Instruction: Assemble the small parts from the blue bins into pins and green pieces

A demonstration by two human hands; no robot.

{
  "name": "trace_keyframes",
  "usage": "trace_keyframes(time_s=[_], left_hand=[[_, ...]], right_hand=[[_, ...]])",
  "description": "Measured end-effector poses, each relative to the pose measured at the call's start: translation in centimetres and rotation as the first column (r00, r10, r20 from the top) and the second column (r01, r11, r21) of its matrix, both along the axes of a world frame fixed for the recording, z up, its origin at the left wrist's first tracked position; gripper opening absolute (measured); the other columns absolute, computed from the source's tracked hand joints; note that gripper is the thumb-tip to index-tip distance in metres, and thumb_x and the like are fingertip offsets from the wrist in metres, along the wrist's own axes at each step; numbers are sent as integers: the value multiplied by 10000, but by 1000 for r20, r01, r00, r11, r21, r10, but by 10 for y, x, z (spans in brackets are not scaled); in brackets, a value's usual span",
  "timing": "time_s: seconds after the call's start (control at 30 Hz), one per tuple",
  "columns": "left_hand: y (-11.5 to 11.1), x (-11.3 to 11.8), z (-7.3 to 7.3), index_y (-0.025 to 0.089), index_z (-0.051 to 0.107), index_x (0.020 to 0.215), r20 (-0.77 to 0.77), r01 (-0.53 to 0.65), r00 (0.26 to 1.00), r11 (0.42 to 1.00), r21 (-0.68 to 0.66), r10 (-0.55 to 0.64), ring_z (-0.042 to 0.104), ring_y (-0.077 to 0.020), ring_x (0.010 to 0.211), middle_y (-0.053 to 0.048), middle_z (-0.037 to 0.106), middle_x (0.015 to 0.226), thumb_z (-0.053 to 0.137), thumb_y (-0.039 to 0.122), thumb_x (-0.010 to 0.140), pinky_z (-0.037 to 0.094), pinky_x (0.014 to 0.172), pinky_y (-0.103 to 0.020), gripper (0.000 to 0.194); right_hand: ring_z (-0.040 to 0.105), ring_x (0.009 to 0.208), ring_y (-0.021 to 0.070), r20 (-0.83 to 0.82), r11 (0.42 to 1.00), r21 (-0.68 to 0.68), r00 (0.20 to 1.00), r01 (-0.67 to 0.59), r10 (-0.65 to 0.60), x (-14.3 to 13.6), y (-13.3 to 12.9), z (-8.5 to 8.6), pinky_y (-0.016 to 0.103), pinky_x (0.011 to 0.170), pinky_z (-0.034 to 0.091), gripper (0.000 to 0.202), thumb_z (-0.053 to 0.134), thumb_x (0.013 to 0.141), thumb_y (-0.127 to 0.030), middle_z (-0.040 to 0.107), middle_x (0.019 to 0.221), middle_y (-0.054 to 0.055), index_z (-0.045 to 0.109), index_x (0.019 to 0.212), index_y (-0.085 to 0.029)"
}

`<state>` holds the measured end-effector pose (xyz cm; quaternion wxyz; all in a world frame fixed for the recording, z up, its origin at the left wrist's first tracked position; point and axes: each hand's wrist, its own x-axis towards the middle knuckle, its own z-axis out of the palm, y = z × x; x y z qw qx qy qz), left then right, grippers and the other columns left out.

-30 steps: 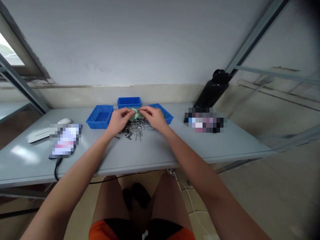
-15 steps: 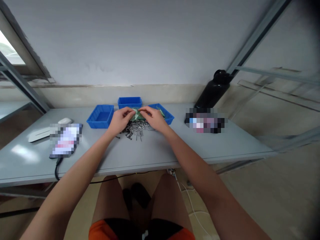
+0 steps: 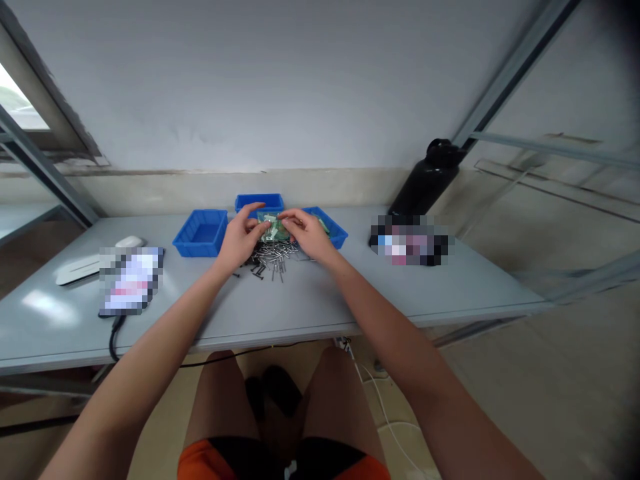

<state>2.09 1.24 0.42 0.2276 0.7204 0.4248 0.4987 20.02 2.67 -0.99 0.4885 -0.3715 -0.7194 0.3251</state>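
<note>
Hands are held close together over a pile of small metal screws (image 3: 270, 257) on the grey tabletop (image 3: 310, 300). A small green packet (image 3: 274, 229) is pinched between them, just above the pile. The left hand (image 3: 240, 239) has its grip on the packet's left edge, with one finger lifted off. The right hand (image 3: 307, 233) is closed on the right edge. Three blue bins (image 3: 200, 235) are lined up just behind, and a black bottle (image 3: 425, 180) is seen well off to the right.

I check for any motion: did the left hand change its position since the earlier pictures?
Yes, slightly. The left hand lifted its fingers toward the rear blue bin; its fingertips now overlap that bin's front rim.
</note>
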Motion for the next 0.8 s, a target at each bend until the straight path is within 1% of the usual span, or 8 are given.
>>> trace_keyframes(time_s=[0.1, 0.17, 0.23, 0.37, 0.47, 0.57, 0.7, 0.8], left_hand=[[0, -1, 1, 208, 565, 1198, 5, -18, 1000, 1000, 0, 18, 422, -112, 470, 79, 383, 485, 605, 276, 847, 392, 512, -268, 360], [0, -2, 2, 201, 582, 1189, -4, -34, 999, 999, -5, 34, 426, -111, 469, 77, 386, 481, 612, 287, 847, 402, 513, -272, 354], [0, -2, 2, 191, 597, 1183, -3, -37, 999, 999, -20, 37, 435, -111, 474, 74, 406, 485, 620, 289, 842, 409, 518, -274, 355], [0, -1, 3, 166, 610, 1187, 39, -9, 999, 998, -62, 12, 486, -121, 498, 66, 468, 490, 640, 306, 826, 432, 544, -274, 388], [2, -1, 2, 142, 613, 1192, 81, 17, 997, 994, -104, -9, 512, -124, 505, 63, 496, 485, 655, 336, 810, 436, 550, -261, 431], [4, -2, 0, 123, 619, 1179, 125, 66, 991, 985, -159, -47, 537, -127, 519, 44, 557, 508, 668, 357, 795, 434, 546, -248, 453], [6, -2, -1, 122, 633, 1127, 166, 111, 983, 967, -227, -74, 567, -129, 548, 2, 632, 580, 673, 346, 790, 441, 549, -244, 407], [5, -2, 0, 129, 654, 1025, 182, 132, 980, 954, -268, -85, 587, -129, 574, -11, 642, 611, 663, 325, 799, 459, 567, -247, 300]], right_hand=[[577, 724, 144, -12, 999, -12, 999, -29, 29, -1, 0, -1, 257, 582, 482, 256, 573, 859, -415, 586, 802, 8, 590, 1040, -235], [576, 740, 152, -28, 999, -17, 999, -42, 41, -2, 0, -3, 261, 587, 481, 294, 614, 827, -420, 577, 802, 8, 583, 1052, -234], [573, 735, 152, -38, 999, -19, 998, -43, 42, -1, 2, -3, 261, 582, 474, 297, 609, 826, -419, 572, 790, 6, 574, 1054, -231], [552, 665, 136, -51, 998, -15, 997, -57, 56, 1, 4, -3, 258, 564, 451, 313, 604, 832, -423, 553, 736, -16, 545, 1074, -234], [527, 609, 124, -100, 997, -23, 992, -76, 74, 2, 4, -2, 263, 559, 445, 348, 628, 825, -413, 528, 699, -36, 523, 1112, -247], [511, 577, 120, -144, 995, -35, 986, -90, 84, 2, 4, -2, 269, 556, 446, 387, 645, 819, -415, 510, 678, -49, 506, 1149, -267], [504, 570, 117, -178, 996, -41, 981, -81, 73, 3, 6, -3, 269, 557, 445, 379, 633, 829, -418, 504, 674, -51, 510, 1158, -277], [498, 567, 112, -201, 997, -25, 977, -76, 69, 4, 6, -2, 264, 555, 436, 367, 621, 838, -411, 498, 666, -55, 510, 1160, -277]])
